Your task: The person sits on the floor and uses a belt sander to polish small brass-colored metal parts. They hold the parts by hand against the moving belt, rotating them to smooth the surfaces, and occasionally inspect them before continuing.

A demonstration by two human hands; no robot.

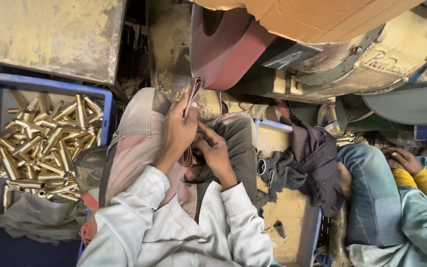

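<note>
The sanding belt strip [192, 96] runs down behind the left hand [180, 131], so you can't see how the fingers grip it. The right hand [215, 151] covers its lower loop. The blue crate [50, 85] of brass tubes [45, 143] gets cut off at the left edge. The co-worker's hand [404, 159] is half tucked behind a knee.

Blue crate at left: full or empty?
Partly full. The blue crate holds a loose heap of brass tubes lying crisscross; bare floor shows around the heap.
</note>
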